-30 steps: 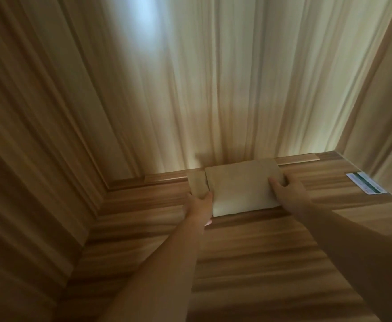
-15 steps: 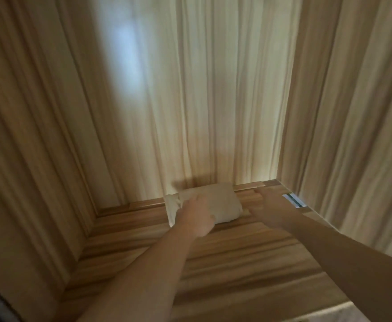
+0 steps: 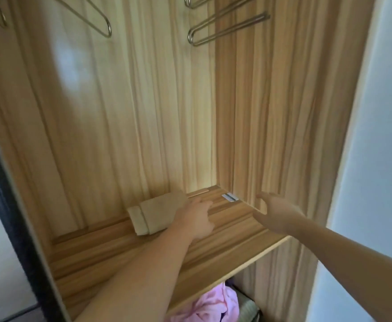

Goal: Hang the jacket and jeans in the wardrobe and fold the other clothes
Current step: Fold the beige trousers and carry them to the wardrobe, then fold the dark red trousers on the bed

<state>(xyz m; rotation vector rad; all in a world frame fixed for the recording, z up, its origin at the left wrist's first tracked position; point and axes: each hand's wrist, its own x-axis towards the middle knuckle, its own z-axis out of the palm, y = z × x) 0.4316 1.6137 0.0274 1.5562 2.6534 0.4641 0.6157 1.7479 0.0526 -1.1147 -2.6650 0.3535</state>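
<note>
We see the folded cloth [image 3: 157,214] lying flat, long axis toward the back wall; both hands, left [image 3: 196,220] and right [image 3: 277,213], are open, holding nothing.

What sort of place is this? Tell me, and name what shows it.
Most likely the inside of a bedroom wardrobe. Metal hangers hang at the top, a folded beige cloth lies on a wooden shelf, and pink clothing sits in the space under the shelf.
</note>
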